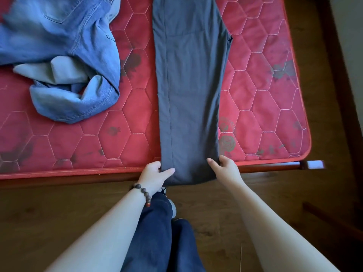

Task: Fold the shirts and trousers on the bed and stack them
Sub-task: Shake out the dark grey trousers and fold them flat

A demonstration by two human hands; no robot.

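Note:
Dark grey trousers [188,85] lie lengthwise down the middle of the red quilted mattress [265,107], legs laid one on the other, their hem hanging over the near edge. My left hand [155,173] pinches the hem's left corner, thumb on top. My right hand [224,167] grips the hem's right corner at the mattress edge. A crumpled heap of blue denim jeans [64,55] lies at the upper left of the bed, apart from the grey trousers.
The wooden bed frame [312,164] juts out at the mattress's near right corner. Brown wooden floor [59,213] lies below. My legs in dark blue jeans [163,232] stand close to the bed edge. A bead bracelet [142,191] circles my left wrist.

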